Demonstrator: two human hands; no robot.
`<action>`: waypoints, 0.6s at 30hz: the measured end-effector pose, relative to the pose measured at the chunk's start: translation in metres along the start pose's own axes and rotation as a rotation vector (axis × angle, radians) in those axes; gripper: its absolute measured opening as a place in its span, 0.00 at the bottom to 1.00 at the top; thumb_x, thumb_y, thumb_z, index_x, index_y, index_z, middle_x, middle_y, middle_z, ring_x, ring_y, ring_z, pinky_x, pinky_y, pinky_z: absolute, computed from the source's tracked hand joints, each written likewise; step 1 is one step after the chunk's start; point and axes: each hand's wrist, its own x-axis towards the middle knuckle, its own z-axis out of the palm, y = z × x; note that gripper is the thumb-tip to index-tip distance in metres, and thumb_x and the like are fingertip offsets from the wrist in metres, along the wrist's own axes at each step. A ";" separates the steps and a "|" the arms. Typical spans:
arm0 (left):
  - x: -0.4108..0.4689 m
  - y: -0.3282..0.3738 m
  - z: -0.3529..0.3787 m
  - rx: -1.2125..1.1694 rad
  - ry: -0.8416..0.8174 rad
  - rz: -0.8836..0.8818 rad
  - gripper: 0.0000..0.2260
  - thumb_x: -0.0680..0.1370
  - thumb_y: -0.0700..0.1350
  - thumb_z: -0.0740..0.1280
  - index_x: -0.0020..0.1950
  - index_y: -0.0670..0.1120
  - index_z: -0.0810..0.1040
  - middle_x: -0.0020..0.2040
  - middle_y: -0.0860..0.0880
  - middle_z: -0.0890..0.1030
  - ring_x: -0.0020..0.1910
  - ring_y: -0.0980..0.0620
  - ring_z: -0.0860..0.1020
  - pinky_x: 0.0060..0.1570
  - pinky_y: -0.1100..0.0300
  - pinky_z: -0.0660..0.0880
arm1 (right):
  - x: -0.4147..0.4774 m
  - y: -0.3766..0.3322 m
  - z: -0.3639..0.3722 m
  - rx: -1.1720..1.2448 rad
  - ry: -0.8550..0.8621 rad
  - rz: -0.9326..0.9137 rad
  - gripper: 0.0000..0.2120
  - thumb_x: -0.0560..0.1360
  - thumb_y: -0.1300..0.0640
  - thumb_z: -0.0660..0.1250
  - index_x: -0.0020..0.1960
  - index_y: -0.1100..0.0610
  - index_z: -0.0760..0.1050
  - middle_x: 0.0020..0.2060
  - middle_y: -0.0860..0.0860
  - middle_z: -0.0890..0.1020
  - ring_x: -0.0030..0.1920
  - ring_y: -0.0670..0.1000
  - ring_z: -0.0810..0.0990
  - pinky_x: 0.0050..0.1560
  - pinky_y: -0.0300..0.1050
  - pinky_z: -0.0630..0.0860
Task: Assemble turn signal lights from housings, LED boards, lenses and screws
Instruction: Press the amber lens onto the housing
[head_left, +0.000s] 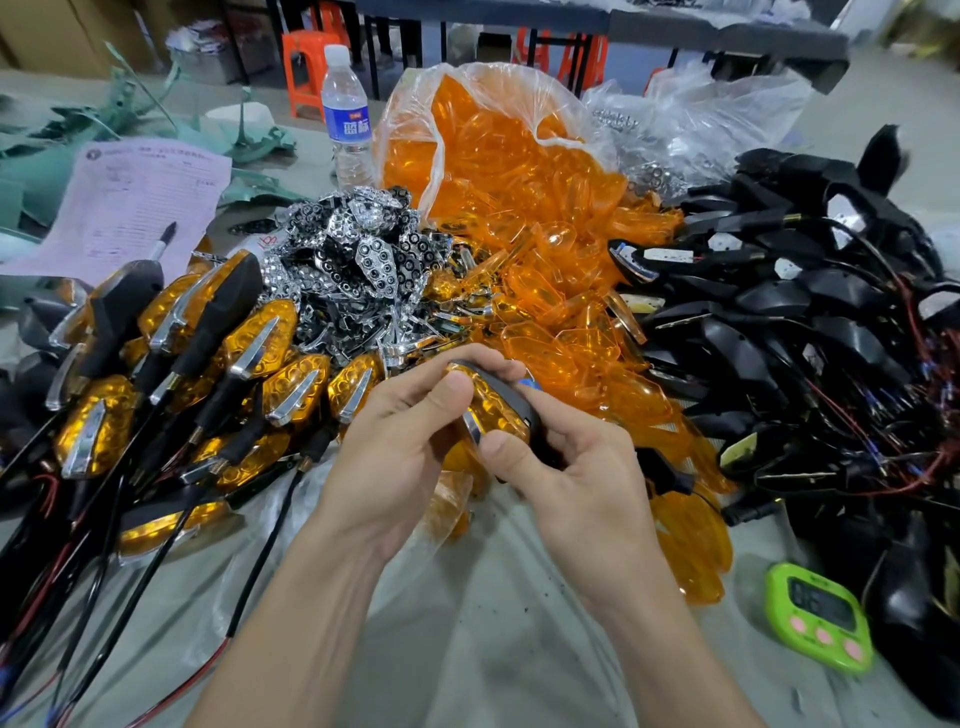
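Head view: below a bag of orange lenses (498, 156), two hands grip one turn signal light (513, 392).
Left of the bag lie finished lights (182, 364), right of it black housings (805, 312). The left hand (395, 457) and right hand (587, 467) pinch the light, thumbs on its lens (493, 418); probably seating it, screws next. Its back is hidden.

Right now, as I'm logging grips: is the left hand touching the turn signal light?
Touching. Head view: the left hand grips the turn signal light, thumb pressed on it.

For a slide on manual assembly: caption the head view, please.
Left hand and right hand grip a turn signal light amid finished lights, chrome reflectors, orange lenses, black housings.
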 end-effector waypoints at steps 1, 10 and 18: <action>0.000 0.000 0.000 -0.025 0.003 -0.003 0.10 0.75 0.48 0.70 0.52 0.46 0.87 0.56 0.41 0.86 0.56 0.44 0.84 0.55 0.51 0.83 | -0.001 -0.001 0.000 -0.008 0.003 0.012 0.16 0.78 0.59 0.75 0.62 0.45 0.84 0.49 0.44 0.88 0.50 0.44 0.86 0.49 0.37 0.80; 0.004 0.003 0.004 -0.031 0.019 -0.030 0.09 0.76 0.44 0.68 0.52 0.42 0.84 0.53 0.41 0.85 0.54 0.43 0.83 0.56 0.50 0.82 | 0.003 0.000 0.007 -0.163 0.083 0.036 0.10 0.74 0.48 0.73 0.54 0.44 0.84 0.39 0.44 0.85 0.39 0.43 0.80 0.41 0.43 0.79; 0.004 0.001 0.002 0.061 -0.013 0.029 0.12 0.79 0.42 0.66 0.60 0.42 0.84 0.68 0.49 0.82 0.69 0.50 0.79 0.60 0.58 0.80 | 0.018 -0.006 0.003 -0.087 -0.041 -0.037 0.16 0.78 0.57 0.71 0.64 0.45 0.82 0.53 0.44 0.87 0.56 0.48 0.84 0.60 0.53 0.81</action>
